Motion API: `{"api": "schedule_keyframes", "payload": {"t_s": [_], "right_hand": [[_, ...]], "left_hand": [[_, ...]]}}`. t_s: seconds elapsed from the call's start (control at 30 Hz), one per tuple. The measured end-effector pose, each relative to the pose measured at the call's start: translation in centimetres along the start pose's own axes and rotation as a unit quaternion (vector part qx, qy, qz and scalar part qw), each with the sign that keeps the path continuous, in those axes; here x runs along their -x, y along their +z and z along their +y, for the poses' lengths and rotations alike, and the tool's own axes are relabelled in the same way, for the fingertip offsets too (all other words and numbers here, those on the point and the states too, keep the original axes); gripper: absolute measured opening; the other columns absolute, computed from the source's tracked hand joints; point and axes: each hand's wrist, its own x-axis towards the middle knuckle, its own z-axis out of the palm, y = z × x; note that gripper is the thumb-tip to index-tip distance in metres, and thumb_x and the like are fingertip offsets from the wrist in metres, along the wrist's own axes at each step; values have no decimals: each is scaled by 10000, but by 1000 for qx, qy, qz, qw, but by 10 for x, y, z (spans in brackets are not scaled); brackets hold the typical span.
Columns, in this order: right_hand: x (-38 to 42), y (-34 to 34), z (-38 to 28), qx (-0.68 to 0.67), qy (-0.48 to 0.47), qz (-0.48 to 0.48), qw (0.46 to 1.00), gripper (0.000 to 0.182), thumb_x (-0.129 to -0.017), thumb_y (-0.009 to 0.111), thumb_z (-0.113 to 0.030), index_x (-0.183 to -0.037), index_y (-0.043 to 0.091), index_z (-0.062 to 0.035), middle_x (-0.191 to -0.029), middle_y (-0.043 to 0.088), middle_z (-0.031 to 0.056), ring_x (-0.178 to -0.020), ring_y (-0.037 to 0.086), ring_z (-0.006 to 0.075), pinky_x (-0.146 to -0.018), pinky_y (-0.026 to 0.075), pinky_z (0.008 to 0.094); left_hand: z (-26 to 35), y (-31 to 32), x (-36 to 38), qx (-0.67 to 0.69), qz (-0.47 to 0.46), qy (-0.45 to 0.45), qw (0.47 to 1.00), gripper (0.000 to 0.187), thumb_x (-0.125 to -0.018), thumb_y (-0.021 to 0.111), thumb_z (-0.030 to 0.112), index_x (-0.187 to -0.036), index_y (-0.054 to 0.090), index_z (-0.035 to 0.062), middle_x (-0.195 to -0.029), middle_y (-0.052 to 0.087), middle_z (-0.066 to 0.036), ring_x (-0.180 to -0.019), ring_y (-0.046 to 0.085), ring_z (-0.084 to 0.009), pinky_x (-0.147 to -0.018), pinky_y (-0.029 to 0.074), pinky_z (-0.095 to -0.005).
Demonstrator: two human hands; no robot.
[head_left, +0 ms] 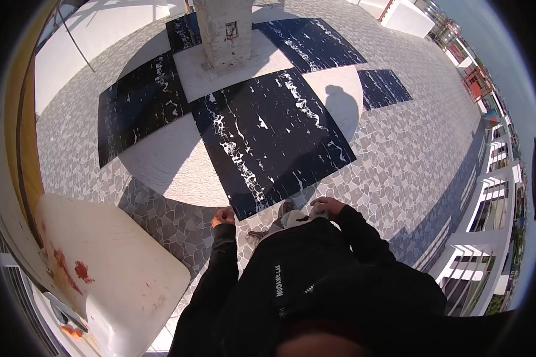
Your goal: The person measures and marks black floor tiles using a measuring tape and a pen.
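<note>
Low in the view, my left hand [223, 216] is closed, fingers curled together, just left of the near corner of a large black tile [268, 137] with white veins. What it holds, if anything, is too small to tell. My right hand [327, 206] is closed in front of my waist, beside a pale, crumpled item [296, 219]; what lies between its fingers is hidden. The large tile lies over a round white slab [187, 189]. Another dark veined tile [137, 110] lies to its left.
A rough white pillar [225, 35] rises from the slab. More dark tiles lie behind [312, 44] and at the right [385, 88]. A stained white panel [119, 262] stands at the lower left. A white railing [476, 238] runs along the right, beside stone-patterned paving [423, 143].
</note>
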Motion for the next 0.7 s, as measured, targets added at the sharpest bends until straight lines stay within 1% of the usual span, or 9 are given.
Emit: {"api": "schedule_keyframes", "payload": {"t_s": [0.13,0.23,0.33,0.47,0.53,0.57,0.6,0.67,0.7], "right_hand": [[-26,29,2,174,-54,-49,982,473,-642,735,-215,-1062,633,-24,-1017,641,103,-899,628,211,-798,498,326],[-13,64,-25,418,-145,-7,897,460,-655,719,-214,-1049,609,-4,-967,637,110,-882,613,197,-822,475,305],[-15,60,-9,457,-176,53,870,648,-596,718,-331,-1128,555,1,-1039,618,170,-924,619,266,-810,489,351],[31,9,-39,215,-98,-112,965,581,-697,671,-204,-1196,451,-3,-1034,601,175,-942,605,241,-841,478,337],[5,-69,-16,498,-451,-155,724,499,-723,700,-172,-1150,501,-8,-1002,599,164,-890,615,225,-791,507,346],[36,-86,-34,271,-288,-157,905,364,-807,662,-122,-1104,535,45,-1006,583,146,-895,618,211,-721,569,317],[51,-112,-51,286,-284,-172,899,364,-807,662,-122,-1104,535,45,-1006,583,146,-895,618,211,-721,569,317],[75,-144,-62,72,-26,-105,992,322,-816,661,-122,-1055,539,57,-952,593,131,-833,633,207,-695,574,319],[82,-162,-70,114,-14,-127,985,258,-832,647,-125,-996,540,41,-907,596,118,-767,644,195,-682,578,330]], "left_hand": [[79,40,38,283,-245,-224,900,417,-887,589,385,-1018,630,-9,-743,621,-79,-593,575,-123,-577,504,-264],[120,91,73,252,-327,-287,864,437,-922,490,447,-1203,532,115,-1016,586,-77,-850,596,-186,-699,531,-372],[154,136,106,293,-282,-272,872,476,-931,492,393,-1314,409,124,-1052,586,-90,-917,610,-227,-760,524,-375],[116,211,88,280,-309,-108,902,606,-903,524,433,-1350,366,56,-1053,587,-134,-959,594,-222,-777,511,-357],[163,221,90,38,-370,47,927,760,-859,554,497,-1381,303,6,-1076,577,-202,-1009,579,-251,-823,480,-360],[191,231,96,-70,-372,91,921,813,-819,586,526,-1378,320,0,-1123,556,-262,-1043,567,-325,-883,444,-391],[222,252,103,-59,-355,86,929,813,-819,586,526,-1378,320,0,-1123,556,-262,-1043,567,-325,-883,444,-391],[263,276,127,-120,-360,179,908,810,-769,654,532,-1370,381,63,-1113,555,-240,-1058,549,-350,-895,429,-407],[278,289,135,-131,-348,213,904,811,-739,678,532,-1345,414,61,-1124,555,-247,-1079,535,-363,-916,416,-412]]}}
